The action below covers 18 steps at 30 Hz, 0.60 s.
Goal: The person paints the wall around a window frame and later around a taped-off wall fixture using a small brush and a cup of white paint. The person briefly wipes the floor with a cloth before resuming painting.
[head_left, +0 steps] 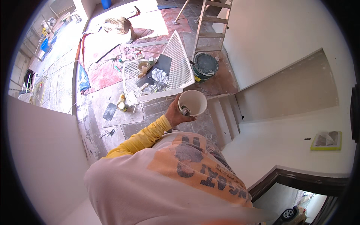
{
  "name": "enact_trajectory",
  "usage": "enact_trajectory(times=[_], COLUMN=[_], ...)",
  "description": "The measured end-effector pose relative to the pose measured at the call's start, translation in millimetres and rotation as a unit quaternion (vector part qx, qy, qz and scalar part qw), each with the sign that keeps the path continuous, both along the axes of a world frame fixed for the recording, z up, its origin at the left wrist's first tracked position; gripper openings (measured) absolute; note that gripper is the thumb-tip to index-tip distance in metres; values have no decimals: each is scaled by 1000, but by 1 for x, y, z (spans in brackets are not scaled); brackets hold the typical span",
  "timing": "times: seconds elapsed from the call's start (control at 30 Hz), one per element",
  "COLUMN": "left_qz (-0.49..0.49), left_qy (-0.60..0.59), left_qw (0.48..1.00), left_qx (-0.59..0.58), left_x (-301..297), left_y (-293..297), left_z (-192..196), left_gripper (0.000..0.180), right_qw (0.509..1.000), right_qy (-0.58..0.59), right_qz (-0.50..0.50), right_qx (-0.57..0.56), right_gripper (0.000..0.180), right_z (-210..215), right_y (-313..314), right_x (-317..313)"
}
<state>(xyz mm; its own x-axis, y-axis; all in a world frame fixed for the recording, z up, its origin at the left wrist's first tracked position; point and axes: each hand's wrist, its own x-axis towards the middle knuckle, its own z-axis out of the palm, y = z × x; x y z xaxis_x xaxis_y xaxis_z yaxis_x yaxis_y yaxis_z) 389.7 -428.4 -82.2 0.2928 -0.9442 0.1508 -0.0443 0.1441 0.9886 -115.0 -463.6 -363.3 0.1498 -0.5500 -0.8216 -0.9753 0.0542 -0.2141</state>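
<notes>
Yellow sleeve cloth covers the left forearm, which rises from the lower middle and bends toward the centre, ending in the left hand. The hand is turned with its back to the camera, its fingers curled around the side of a cup and gripping it; the thumb cannot be made out. The cup is round, pale cream, smooth and matt, with its open mouth tilted toward the camera. Inside it, low against the wall, lies a small grey cylinder with a dull metal sheen. The cup is held in the air, above the tiled floor and just in front of the nearest edge of a white wire-mesh table.

The right hand is not in view. A pale shirt with an orange printed panel fills the lower frame.

On the mesh table lie tape rolls, a dark sheet and a crumpled white rag. Behind it stand a dark round bucket and a wooden ladder. Smooth white steps descend at right.
</notes>
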Motion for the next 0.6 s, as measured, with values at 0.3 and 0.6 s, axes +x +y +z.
enact_trajectory(times=[0.3, 0.6], left_qz=[-172, -331], left_qy=[-47, 151], left_qw=[984, 927], left_qx=[0, 87], left_x=[43, -14], left_y=[-124, -210], left_z=[-35, -61], left_gripper=[75, 45], right_qw=[961, 882], right_qy=[-63, -47], right_qz=[132, -424], right_qx=[-233, -203], right_gripper=[42, 44], right_z=[34, 62], right_y=[54, 67], right_x=[39, 79])
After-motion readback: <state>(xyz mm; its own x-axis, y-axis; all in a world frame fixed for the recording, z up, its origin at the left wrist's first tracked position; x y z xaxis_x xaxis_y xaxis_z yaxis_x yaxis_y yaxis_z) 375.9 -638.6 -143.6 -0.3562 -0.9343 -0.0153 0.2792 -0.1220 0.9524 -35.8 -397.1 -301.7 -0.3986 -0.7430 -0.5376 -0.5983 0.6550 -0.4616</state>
